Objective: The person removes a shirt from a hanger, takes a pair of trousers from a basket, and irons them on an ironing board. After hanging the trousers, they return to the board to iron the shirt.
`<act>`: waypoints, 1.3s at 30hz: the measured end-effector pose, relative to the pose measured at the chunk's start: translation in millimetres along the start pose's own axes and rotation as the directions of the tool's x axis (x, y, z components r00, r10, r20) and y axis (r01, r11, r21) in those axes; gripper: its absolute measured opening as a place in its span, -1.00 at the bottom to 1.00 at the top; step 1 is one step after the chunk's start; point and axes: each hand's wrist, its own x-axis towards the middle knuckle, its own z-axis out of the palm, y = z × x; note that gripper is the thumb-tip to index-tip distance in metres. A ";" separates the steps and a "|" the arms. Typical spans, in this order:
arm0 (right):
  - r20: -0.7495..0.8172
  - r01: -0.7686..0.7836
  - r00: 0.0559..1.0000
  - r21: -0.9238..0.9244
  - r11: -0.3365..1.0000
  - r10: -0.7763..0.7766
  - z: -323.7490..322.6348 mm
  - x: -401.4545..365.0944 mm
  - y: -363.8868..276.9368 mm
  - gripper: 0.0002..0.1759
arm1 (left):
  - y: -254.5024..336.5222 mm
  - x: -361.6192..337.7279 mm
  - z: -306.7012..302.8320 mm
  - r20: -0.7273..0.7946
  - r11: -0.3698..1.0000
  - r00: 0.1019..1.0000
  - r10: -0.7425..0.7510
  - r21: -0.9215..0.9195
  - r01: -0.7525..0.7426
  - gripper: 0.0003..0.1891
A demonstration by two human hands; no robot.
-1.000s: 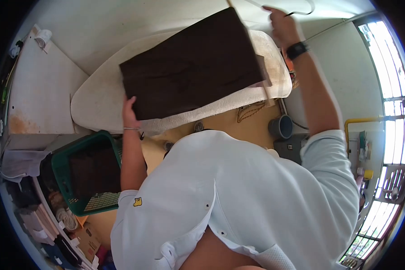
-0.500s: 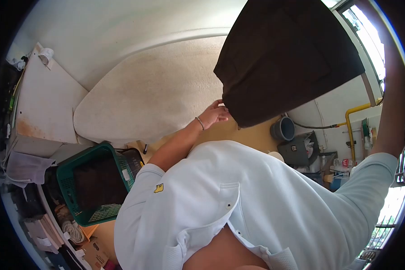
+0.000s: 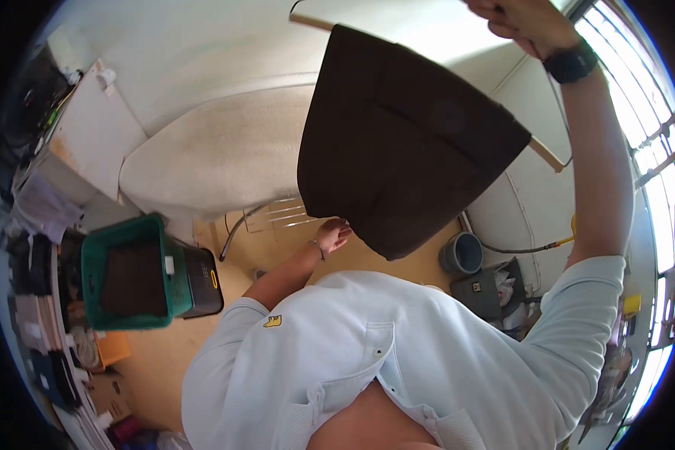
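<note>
A dark brown garment hangs folded over the wooden bar of a hanger, tilted down to the right. Raised at the top right, my right hand is closed on the hanger's upper part, which is partly cut off by the frame. A dark watch sits on that wrist. My left hand is low by the garment's bottom edge, fingers loosely apart, close to the cloth; whether it touches is hard to tell. Behind the garment stands an ironing board with a pale cover.
On the left, a green basket holds dark cloth, next to a dark bin. A grey bucket and a dark grey box stand at the right. A barred window is beside my right arm. Shelves with folded things line the left.
My right hand has come into view with the hanger and its bar. The garment has shifted left and down in view, and my left hand sits lower. The view itself has tilted.
</note>
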 end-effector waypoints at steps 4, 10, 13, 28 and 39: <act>0.219 0.032 0.975 0.073 0.997 -0.047 25.4 -13.4 26.0 -0.58 | -40.8 -52.4 -19.6 -0.176 0.933 0.943 -0.282 0.177 0.312 -0.80; 0.408 0.427 0.824 0.011 0.904 -0.394 113.9 -26.9 69.9 -0.67 | -62.6 -157.9 -72.1 -0.388 0.918 0.902 -0.189 0.256 0.303 -0.78; 0.470 0.405 0.772 0.155 0.901 -0.428 170.4 -39.5 82.3 -0.70 | -76.9 -219.3 -96.8 -0.515 0.953 0.852 -0.090 0.204 0.225 -0.74; 0.594 0.483 0.473 0.443 0.755 -0.651 499.7 -99.3 15.4 -0.71 | -236.7 -489.5 -212.1 -0.873 0.996 0.485 0.054 0.012 -0.089 -0.56; 0.458 0.491 0.429 0.606 0.626 -0.779 703.3 -110.5 -80.5 -0.72 | -180.3 -602.5 -219.4 -0.852 0.924 0.512 0.108 -0.104 -0.368 -0.56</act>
